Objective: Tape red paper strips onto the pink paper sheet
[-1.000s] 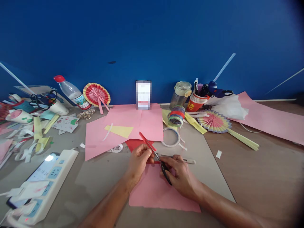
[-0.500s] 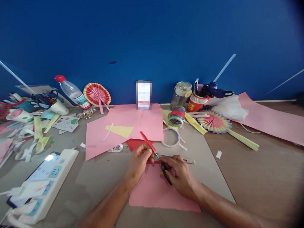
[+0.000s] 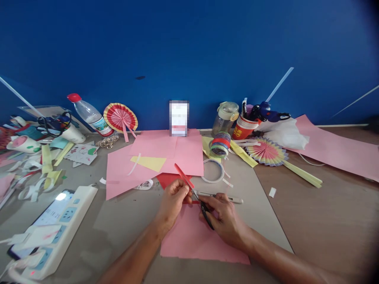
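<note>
My left hand (image 3: 174, 201) pinches a narrow red paper strip (image 3: 182, 174), which sticks up and to the left past the fingertips. In my right hand (image 3: 220, 213) is a pair of scissors (image 3: 206, 214) with black handles, its blades pointing at the strip beside the left fingers. Whether the blades are closed on the paper I cannot make out. Below both hands lies a pink paper sheet (image 3: 204, 244). A utility knife (image 3: 235, 200) rests just behind the right hand. Beyond the left hand a red paper piece (image 3: 166, 180) is partly covered by pink sheets (image 3: 186, 157).
A tape roll (image 3: 213, 171) and stacked coloured tapes (image 3: 220, 144) lie behind the right hand. At the left are a power strip (image 3: 66, 225) and a phone (image 3: 53, 213). Paper fans (image 3: 266, 152), a bottle (image 3: 91, 116), a jar (image 3: 225, 118) and a red cup (image 3: 244, 128) stand along the wall.
Hardly anything differs. Both hands keep their places with the scissors at the red strip, and the view has shifted very slightly.
</note>
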{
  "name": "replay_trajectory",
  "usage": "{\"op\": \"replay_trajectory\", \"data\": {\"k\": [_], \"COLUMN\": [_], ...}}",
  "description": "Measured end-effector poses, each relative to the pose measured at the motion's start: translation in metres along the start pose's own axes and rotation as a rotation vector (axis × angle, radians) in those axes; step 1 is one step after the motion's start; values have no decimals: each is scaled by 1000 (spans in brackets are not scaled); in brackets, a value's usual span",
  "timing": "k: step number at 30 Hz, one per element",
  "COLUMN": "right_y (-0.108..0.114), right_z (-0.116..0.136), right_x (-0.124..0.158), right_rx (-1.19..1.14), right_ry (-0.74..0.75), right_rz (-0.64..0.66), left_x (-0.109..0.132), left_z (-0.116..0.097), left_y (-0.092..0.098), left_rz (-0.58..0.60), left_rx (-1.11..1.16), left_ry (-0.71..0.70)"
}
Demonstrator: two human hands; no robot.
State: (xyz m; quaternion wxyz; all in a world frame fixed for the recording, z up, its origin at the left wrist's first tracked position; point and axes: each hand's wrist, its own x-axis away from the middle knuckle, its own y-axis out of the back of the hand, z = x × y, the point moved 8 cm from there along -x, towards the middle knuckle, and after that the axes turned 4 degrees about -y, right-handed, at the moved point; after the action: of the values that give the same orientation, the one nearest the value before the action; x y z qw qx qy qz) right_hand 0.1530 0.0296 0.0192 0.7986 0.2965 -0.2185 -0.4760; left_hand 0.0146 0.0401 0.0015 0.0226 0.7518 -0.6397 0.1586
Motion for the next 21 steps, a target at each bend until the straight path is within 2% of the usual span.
{"op": "replay_trajectory", "data": {"k": [21], "right_y": [1], "right_z": [-2], "right_x": [1], "right_rx": [-21], "right_ry": [31], "right_rz": [-15], "left_x": [0], "left_z": [1], "left_y": [-1], "left_rz": [10], "left_rx": [-22], "left_ry": [0]}}
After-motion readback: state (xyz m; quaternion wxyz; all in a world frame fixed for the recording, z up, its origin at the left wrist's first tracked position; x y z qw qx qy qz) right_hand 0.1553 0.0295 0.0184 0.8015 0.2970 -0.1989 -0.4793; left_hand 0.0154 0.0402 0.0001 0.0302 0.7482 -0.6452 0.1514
